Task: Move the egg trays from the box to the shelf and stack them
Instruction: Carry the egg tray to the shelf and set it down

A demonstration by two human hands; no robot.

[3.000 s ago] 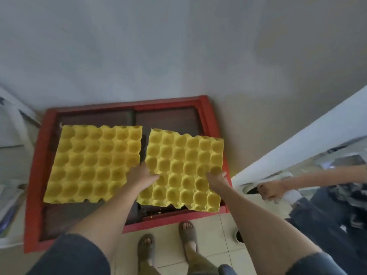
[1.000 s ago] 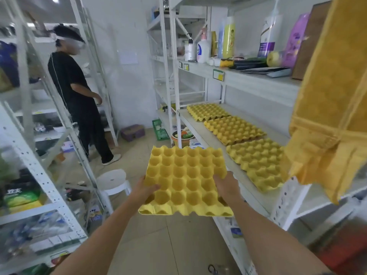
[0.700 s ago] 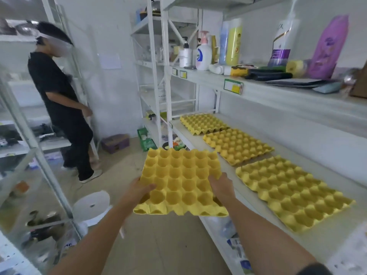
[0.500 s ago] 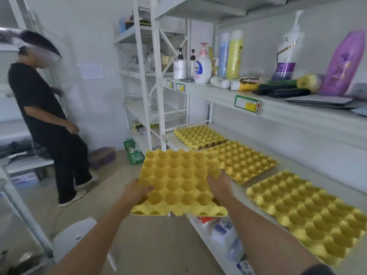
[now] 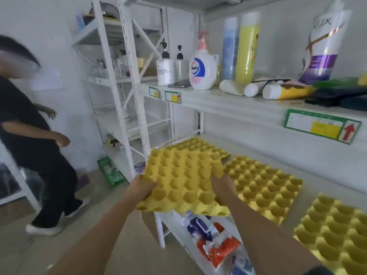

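I hold a yellow egg tray [image 5: 181,175] level in front of me, just off the front edge of the white shelf [image 5: 309,171]. My left hand [image 5: 140,188] grips its near-left edge and my right hand [image 5: 222,185] grips its near-right edge. On the shelf lie three more yellow trays: a far one [image 5: 200,144] partly hidden behind the held tray, a middle one [image 5: 264,187], and a near one [image 5: 333,231] at the right edge of the view. The box is out of view.
The upper shelf [image 5: 228,100] carries soap and shampoo bottles [image 5: 202,68] and tubes. A white upright post [image 5: 137,92] stands just left of the held tray. Packets [image 5: 214,247] lie on the lower shelf. A person in black [image 5: 33,143] stands at the left. A green basket [image 5: 111,173] sits on the floor.
I turned from the red box and carried the tray to the shelf. Over the last second the tray has come closer to the shelf's far end, now covering part of the far tray.
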